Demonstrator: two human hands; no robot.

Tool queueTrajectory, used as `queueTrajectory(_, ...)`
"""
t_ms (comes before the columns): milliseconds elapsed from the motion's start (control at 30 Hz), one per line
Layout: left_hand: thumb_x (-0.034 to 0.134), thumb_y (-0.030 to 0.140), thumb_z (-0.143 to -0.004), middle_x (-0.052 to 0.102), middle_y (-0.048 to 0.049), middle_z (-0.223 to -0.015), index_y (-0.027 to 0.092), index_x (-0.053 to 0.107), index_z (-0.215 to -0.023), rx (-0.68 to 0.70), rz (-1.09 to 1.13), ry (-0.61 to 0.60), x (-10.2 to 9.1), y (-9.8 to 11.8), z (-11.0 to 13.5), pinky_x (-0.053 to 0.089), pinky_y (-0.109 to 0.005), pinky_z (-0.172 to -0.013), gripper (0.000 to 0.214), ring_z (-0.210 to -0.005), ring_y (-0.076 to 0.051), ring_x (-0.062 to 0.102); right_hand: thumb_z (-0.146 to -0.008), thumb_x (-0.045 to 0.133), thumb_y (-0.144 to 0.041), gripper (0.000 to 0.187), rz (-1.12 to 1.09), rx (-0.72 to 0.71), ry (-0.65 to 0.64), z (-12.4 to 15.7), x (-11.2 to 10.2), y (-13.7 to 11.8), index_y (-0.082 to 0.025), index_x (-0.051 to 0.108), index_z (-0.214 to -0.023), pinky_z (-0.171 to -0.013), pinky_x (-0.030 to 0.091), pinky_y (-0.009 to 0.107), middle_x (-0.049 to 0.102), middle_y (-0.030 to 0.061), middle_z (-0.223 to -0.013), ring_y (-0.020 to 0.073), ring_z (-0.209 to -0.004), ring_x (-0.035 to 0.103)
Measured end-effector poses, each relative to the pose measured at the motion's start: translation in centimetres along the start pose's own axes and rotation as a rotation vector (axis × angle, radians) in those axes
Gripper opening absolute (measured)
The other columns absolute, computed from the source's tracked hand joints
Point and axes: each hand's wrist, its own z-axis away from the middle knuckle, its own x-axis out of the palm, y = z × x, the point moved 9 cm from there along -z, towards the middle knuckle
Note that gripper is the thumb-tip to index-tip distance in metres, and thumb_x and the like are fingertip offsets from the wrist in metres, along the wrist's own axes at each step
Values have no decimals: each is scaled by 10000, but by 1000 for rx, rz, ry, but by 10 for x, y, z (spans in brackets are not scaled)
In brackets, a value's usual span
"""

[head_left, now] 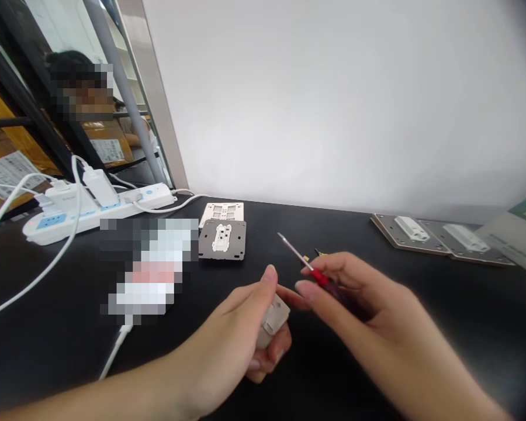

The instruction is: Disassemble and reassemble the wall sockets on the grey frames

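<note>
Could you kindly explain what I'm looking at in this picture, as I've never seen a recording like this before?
No machine is involved here. These are a person's own two bare hands, seen from a single camera worn on their head, looking forward and down. The left hand holds a small pale plastic block, perhaps a socket or switch part. The right hand holds a red-handled screwdriver near the block. On the black table lie a dark plate with a white centre, a beige frame, and two more plates with white fittings. A white power strip sits further left.
</note>
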Motion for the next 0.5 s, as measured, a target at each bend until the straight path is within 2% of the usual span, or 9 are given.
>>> queueTrajectory(100,442,581,-924,422,66,-557,178,604,-879,6,105,28,-7,4,-1,177,-212,-461,436,-446,-52,236,-896,538,-455,247,120,-89,-49,-2,-10,1,-249,607,-1013,-466,426,233,645,8,-687,165,-629,607)
queueTrajectory(267,435,570,-934,449,55,-585,167,596,-878,17,153,45,-15,4,-4,215,-213,-479,438,-460,-50,276,-885,573,-375,130,310,-193,-214,3,0,-3,-281,651,-930,-455,441,222,686,-7,-735,143,-564,600)
queueTrajectory(467,454,554,-934,421,62,-597,164,597,-907,28,126,52,-16,-2,-3,228,-207,-490,417,-483,-51,293,-880,577,-312,117,316,-313,-268,11,14,-21,-282,689,-867,-513,486,218,702,-6,-764,133,-581,627)
queueTrajectory(500,453,544,-937,413,66,-592,165,588,-899,30,117,55,-15,-2,-3,224,-207,-486,405,-481,-50,289,-866,598,-300,103,280,-312,-241,12,11,-22,-285,698,-847,-505,478,214,698,-12,-745,125,-564,619)
